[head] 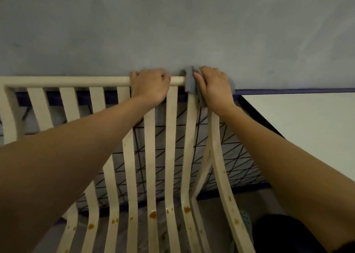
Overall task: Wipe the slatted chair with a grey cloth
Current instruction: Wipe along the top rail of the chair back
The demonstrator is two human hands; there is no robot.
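Our right hand [213, 87] presses the grey cloth [189, 79] over the far right end of the chair's top rail [67, 81], fingers curled down around the bunched fabric so that it wraps the rail and hangs a little below it. Just beside it, our left hand [149, 85] is closed around the bare rail, knuckles up, gripping the wood itself. Both forearms reach in from the bottom corners.

Below the rail, the slatted chair [150, 156] spreads out as a row of pale cream slats that curve down from the back toward the seat. Brown, sticky-looking stains [152, 214] dot the slats low down, where back bends into seat. Through the gaps we see a black wire grid [172, 137] behind the chair.

Beyond the chair stands a mottled grey wall [172, 25], with a dark blue strip [288, 90] along its foot. To the right a pale tabletop [307, 122] with a dark edge sits close to the chair.
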